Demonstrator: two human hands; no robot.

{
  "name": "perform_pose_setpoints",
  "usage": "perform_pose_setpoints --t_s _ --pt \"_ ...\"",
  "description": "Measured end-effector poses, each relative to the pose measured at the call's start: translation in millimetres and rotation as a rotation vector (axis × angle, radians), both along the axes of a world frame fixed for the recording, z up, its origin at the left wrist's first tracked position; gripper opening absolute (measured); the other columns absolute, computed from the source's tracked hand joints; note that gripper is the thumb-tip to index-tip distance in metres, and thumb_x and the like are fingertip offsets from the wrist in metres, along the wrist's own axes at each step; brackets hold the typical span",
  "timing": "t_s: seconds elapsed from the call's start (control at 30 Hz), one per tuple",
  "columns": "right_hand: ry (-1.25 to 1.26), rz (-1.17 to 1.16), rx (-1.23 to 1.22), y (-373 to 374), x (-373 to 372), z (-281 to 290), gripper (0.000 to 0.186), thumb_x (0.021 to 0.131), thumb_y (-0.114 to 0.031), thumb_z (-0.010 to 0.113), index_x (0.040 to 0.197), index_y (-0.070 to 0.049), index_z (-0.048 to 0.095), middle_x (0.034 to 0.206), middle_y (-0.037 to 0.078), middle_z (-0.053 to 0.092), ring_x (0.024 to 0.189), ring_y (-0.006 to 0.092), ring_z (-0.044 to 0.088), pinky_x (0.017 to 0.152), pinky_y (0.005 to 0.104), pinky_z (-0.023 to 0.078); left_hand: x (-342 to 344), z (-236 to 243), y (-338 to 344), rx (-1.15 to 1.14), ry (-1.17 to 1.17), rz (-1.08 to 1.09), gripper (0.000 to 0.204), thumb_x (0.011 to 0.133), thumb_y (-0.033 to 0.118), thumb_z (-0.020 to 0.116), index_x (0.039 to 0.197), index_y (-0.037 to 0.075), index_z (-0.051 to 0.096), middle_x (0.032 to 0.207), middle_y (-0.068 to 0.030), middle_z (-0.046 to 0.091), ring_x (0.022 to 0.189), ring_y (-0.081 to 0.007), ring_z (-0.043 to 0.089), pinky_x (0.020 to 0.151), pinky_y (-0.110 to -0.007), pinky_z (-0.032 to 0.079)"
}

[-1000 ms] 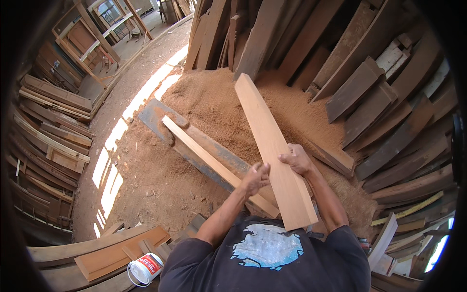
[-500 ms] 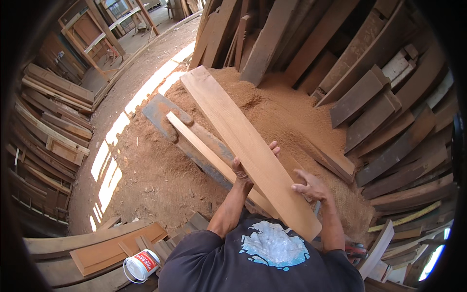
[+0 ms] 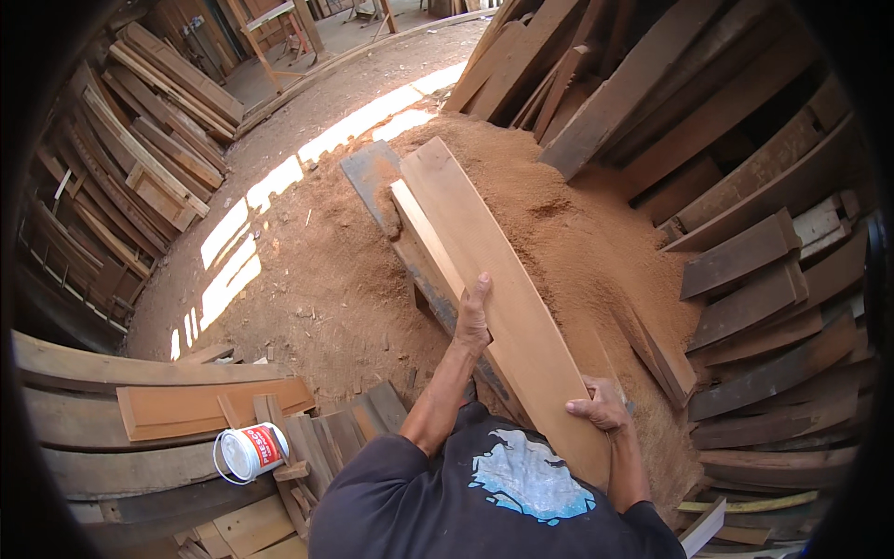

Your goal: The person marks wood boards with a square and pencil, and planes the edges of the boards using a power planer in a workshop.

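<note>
A long, pale brown wooden board (image 3: 503, 279) runs from near my chest up and away to the left. My left hand (image 3: 473, 315) grips its left edge around the middle, the thumb lying on top and the fingers hidden below. Nearer my body, my right hand (image 3: 601, 406) is closed on the right edge, its thumb over the face. Beside the board lies a narrower, lighter strip of wood (image 3: 426, 233), partly covered by it. Both are over a long grey metal bed (image 3: 371, 177) dusted with sawdust.
A large sawdust heap (image 3: 577, 233) spreads right of the board. Dark planks (image 3: 745, 270) lean and stack along the right side. Timber (image 3: 154, 140) is piled at the far left. At lower left, a white bucket (image 3: 244, 453) sits among boards (image 3: 158, 373).
The board has swung to a steeper angle and come down beside the strip. My right hand, spread before, has closed on its edge. My left thumb now lies on top. The view has shifted.
</note>
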State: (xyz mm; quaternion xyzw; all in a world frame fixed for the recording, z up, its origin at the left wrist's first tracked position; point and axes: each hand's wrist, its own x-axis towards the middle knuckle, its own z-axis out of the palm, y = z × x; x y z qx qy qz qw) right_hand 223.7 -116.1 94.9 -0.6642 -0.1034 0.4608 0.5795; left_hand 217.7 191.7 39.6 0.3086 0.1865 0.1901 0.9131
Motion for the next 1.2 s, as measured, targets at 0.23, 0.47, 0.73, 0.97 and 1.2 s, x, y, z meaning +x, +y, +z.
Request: perform_pose_setpoints --t_s 0.23,0.47,0.73,0.97,1.2 --pt "0.015 -0.007 -0.053 4 -5 10 0.065 0.072 -0.023 0.084 0.126 0.008 0.065 0.114 0.012 0.071 0.102 0.0201 0.067 0.090 0.0329 0.052 1 -16 1 -0.035 -0.049 -0.066 0.069 0.098 0.043 0.065 0.145 -0.002 0.040 0.132 -0.0154 0.058 0.120 -0.0251 0.061 0.100 -0.040 0.056" --pt "-0.200 -0.043 -0.237 19 -22 35 0.058 0.073 -0.022 0.082 0.121 0.007 0.066 0.104 0.013 0.073 0.094 0.0192 0.069 0.086 0.0337 0.055 8 -11 1 0.139 0.229 0.134 0.087 0.092 0.041 0.077 0.149 -0.005 0.030 0.138 -0.0194 0.052 0.127 -0.0264 0.053 0.109 -0.041 0.047" --pt "-0.715 0.157 -0.611 45 -40 21 0.054 0.074 -0.029 0.079 0.114 0.003 0.065 0.098 0.029 0.072 0.094 0.0436 0.071 0.086 0.0468 0.056 2 -18 32 0.831 0.885 -0.143 0.129 0.082 0.071 0.071 0.158 -0.010 0.006 0.161 -0.0390 0.013 0.151 -0.0516 0.015 0.123 -0.057 0.019" --pt "-0.846 0.177 -0.668 79 -42 -5 0.056 0.075 -0.032 0.079 0.117 0.002 0.064 0.095 0.029 0.072 0.094 0.0467 0.069 0.085 0.0513 0.054 24 -52 65 0.862 0.736 -0.022 0.140 0.076 0.065 0.078 0.159 -0.006 -0.009 0.162 -0.0419 -0.003 0.153 -0.0538 -0.003 0.125 -0.056 0.009" --pt "-0.913 0.167 -0.599 121 -18 -11 0.049 0.076 -0.034 0.080 0.103 0.002 0.063 0.091 0.029 0.071 0.090 0.0471 0.069 0.080 0.0527 0.054 51 -29 111 0.859 0.850 -0.060 0.132 0.077 0.049 0.080 0.159 -0.005 -0.008 0.162 -0.0413 -0.003 0.154 -0.0522 -0.001 0.126 -0.052 0.009"
